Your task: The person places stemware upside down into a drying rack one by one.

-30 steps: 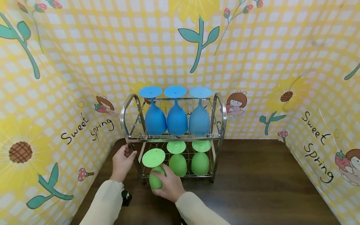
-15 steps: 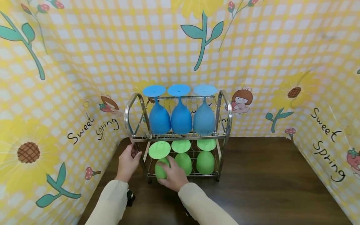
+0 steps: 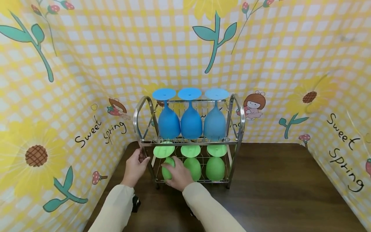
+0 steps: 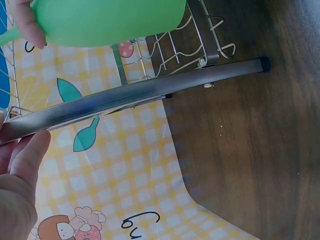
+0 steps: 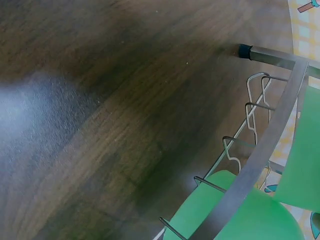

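An upside-down green wine glass [image 3: 166, 170] stands in the left place of the lower tier of a metal two-tier rack [image 3: 188, 143]. My right hand [image 3: 181, 176] grips its bowl from the right. In the left wrist view, fingertips of that hand lie on the green glass [image 4: 110, 22] near its stem. My left hand [image 3: 135, 167] holds the rack's left upright, thumb and fingers at the metal post [image 4: 130, 95]. Two more inverted green glasses, a middle one [image 3: 192, 169] and a right one [image 3: 215, 169], share the tier. The right wrist view shows green bowls [image 5: 260, 215] but no hand.
Three inverted blue wine glasses fill the upper tier in a row: left [image 3: 169, 124], middle [image 3: 191, 124] and a paler right one [image 3: 214, 124]. The rack stands on a dark wooden table [image 3: 278, 187]. A yellow checked cloth [image 3: 162, 48] hangs behind and at both sides.
My right hand has carried the left green glass back and up from the rack's front edge into the lower tier, beside the other green ones. My left hand has kept hold of the upright.
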